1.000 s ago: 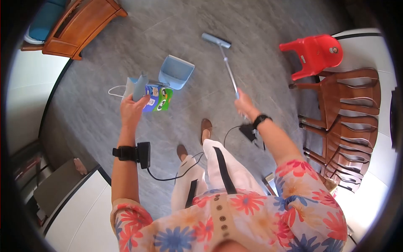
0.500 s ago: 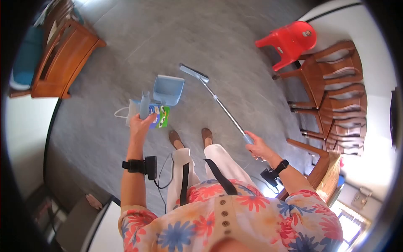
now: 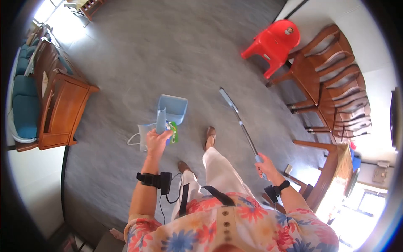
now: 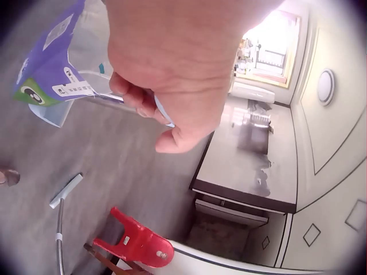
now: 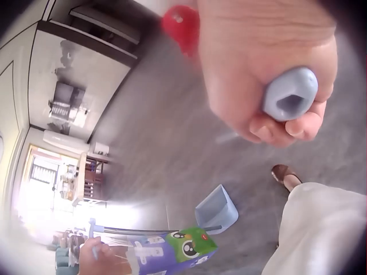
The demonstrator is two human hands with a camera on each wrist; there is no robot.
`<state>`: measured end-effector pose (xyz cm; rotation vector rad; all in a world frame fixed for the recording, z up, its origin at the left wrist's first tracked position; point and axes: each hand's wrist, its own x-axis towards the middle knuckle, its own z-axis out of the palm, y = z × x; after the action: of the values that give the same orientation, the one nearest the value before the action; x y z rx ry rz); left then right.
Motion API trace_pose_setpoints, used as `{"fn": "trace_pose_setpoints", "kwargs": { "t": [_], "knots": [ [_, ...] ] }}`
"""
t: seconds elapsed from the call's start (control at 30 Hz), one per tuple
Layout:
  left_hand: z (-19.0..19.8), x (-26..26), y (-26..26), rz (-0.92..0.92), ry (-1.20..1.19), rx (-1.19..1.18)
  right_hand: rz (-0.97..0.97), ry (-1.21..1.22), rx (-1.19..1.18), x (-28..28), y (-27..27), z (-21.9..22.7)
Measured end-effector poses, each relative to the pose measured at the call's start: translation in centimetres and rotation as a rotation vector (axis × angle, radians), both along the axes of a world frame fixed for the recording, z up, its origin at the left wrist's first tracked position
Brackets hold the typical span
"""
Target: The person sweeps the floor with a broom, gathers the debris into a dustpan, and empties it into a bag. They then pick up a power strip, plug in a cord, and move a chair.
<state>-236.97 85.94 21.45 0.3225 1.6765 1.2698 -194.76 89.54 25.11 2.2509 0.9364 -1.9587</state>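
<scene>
My left hand [image 3: 156, 143] grips the light-blue handle of a long-handled dustpan [image 3: 173, 110], its pan open upward beyond the hand. With it hangs a purple and green shopping bag [image 4: 49, 63] with a white cord handle, mostly behind the hand in the head view. To the right, my right hand [image 3: 267, 166] curls round the grip of a broom [image 3: 247, 135]. Its pole slants forward to a narrow light-blue head [image 3: 228, 99]. In the right wrist view the hollow handle end [image 5: 291, 94] sticks out of the fist.
A red plastic chair [image 3: 275, 44] and a row of wooden chairs [image 3: 308, 75] line the right wall. At the left stands a wooden bench [image 3: 67, 109] with teal cushions [image 3: 25, 111]. A wooden table [image 3: 329, 170] is close by my right arm. Grey floor [image 3: 168, 54] stretches ahead.
I have walked on across the floor, and the right foot is now ahead. The broom head has swung right, away from the dustpan. Both hands keep their holds.
</scene>
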Motion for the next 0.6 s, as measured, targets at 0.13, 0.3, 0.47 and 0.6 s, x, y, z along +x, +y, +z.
{"fn": "trace_pose_setpoints", "kwargs": {
  "t": [0.13, 0.3, 0.47, 0.6],
  "knots": [
    [-2.1, -0.5, 6.2, -0.050, 0.056, -0.035, -0.026, 0.033, -0.012, 1.4, 5.0, -2.3],
    [-4.1, -0.2, 14.7, -0.095, 0.217, -0.124, -0.044, 0.060, -0.034, 2.1, 13.5, -1.1],
    [-4.4, -0.4, 21.1, -0.203, 0.438, -0.254, -0.044, 0.074, -0.061, 0.3, 20.7, -0.7],
    [-0.2, -2.0, 25.9, -0.127, 0.244, -0.177, -0.044, 0.102, -0.035, -5.4, 26.9, -0.1]
  ]
}}
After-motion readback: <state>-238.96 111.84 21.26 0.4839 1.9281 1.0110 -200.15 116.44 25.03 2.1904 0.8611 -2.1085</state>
